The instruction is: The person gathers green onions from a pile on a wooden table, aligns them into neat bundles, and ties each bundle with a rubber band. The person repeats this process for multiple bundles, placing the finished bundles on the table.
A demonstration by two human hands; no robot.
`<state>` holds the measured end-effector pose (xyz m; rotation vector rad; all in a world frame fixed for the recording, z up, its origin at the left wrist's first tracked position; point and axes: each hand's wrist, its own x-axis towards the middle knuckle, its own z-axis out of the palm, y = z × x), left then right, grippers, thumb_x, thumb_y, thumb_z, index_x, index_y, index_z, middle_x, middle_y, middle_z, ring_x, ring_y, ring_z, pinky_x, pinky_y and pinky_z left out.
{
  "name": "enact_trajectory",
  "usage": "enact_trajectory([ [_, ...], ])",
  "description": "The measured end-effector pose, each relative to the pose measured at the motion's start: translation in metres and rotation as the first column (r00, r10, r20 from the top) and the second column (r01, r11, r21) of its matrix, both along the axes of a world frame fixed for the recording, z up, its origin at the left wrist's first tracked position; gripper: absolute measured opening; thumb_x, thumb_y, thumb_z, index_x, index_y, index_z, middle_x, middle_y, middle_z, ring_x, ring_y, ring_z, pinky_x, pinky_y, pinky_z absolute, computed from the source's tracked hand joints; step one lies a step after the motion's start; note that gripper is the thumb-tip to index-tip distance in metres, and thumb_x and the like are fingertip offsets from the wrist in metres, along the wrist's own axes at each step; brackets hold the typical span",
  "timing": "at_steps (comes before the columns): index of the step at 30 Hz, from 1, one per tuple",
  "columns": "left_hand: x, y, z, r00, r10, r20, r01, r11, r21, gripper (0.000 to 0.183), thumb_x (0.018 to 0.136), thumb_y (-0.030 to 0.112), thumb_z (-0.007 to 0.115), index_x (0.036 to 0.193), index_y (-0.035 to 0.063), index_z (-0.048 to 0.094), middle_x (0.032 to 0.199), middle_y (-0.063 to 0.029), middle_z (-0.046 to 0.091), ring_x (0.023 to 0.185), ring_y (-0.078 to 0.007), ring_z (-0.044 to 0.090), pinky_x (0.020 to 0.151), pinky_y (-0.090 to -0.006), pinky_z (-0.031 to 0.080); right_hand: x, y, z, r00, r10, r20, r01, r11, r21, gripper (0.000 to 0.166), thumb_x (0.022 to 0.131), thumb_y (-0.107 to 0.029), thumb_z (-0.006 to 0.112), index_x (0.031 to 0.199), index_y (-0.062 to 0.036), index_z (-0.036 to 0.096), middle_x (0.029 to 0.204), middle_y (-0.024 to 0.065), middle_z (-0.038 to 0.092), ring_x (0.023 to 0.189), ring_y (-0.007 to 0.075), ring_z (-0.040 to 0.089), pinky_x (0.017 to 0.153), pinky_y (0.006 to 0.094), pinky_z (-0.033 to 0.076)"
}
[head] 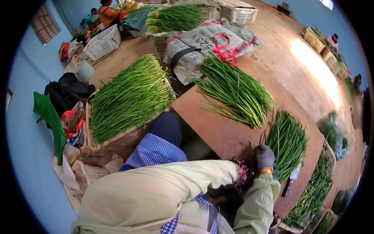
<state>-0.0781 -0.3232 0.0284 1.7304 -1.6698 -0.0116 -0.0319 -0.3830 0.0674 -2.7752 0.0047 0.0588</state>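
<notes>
A grey glove covers my right hand (pixel 265 157), which is curled at the near edge of a pile of garlic chives (pixel 287 143). Whether it grips any stems is unclear. My left arm reaches across to the same spot, ending in a dark floral cuff (pixel 242 172). The left hand beyond that cuff is blurred and mostly hidden. A larger bunch of garlic chives (pixel 233 90) lies farther up the brown board (pixel 201 120). On the board's right side, a knife (pixel 292 178) with a black handle rests beside the nearer pile.
A crate heaped with chives (pixel 128 99) stands left of my knee. More greens (pixel 311 190) fill a container below the board's right edge. A woven sack (pixel 195 44) with red straps lies beyond the board. People (pixel 106 13) sit farther off among crates (pixel 102 42).
</notes>
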Motion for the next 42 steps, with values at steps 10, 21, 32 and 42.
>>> enact_trajectory([
  [10,-0.005,-0.007,-0.007,0.998,-0.034,-0.047,0.032,0.999,-0.024,0.040,0.079,0.040,0.046,0.113,0.0202,0.054,0.131,-0.0073,0.040,0.128,-0.0338,0.024,0.103,-0.0562,0.006,-0.008,-0.018,0.005,0.977,-0.210,0.029,0.198,0.952,0.232,0.013,0.079,-0.013,0.050,0.083,-0.0048,0.059,0.068,0.0138,0.056,0.064,0.0318,0.056,0.059,0.0378,0.043],
  [21,0.015,-0.005,-0.013,1.000,0.021,0.013,-0.020,0.996,-0.085,0.040,0.079,0.041,0.045,0.112,0.0218,0.056,0.134,-0.0090,0.038,0.128,-0.0354,0.023,0.103,-0.0562,0.005,-0.009,-0.189,0.099,0.398,-0.888,-0.232,0.413,-0.052,0.909,0.042,0.088,-0.016,0.042,0.129,-0.0085,0.034,0.122,0.0139,0.045,0.106,0.0315,0.050,0.082,0.0394,0.047],
  [32,0.016,0.046,0.004,0.999,0.029,-0.013,-0.029,0.999,0.031,0.037,0.086,0.026,0.041,0.120,0.0137,0.048,0.132,-0.0091,0.039,0.121,-0.0274,0.035,0.100,-0.0445,0.024,0.100,0.023,0.054,0.975,-0.170,-0.145,0.164,0.985,-0.053,0.072,0.069,-0.042,0.065,0.129,-0.0125,0.038,0.113,0.0163,0.055,0.105,0.0316,0.052,0.092,0.0370,0.038],
  [42,-0.002,0.129,0.004,0.921,0.175,-0.347,-0.183,0.983,0.010,0.036,0.087,0.014,0.042,0.122,0.0107,0.045,0.127,-0.0086,0.044,0.114,-0.0224,0.043,0.094,-0.0353,0.034,0.152,0.080,0.012,0.960,-0.172,-0.219,0.098,0.945,-0.312,0.083,0.068,-0.035,0.064,0.135,-0.0084,0.023,0.111,0.0170,0.056,0.102,0.0272,0.056,0.095,0.0434,0.032],
])
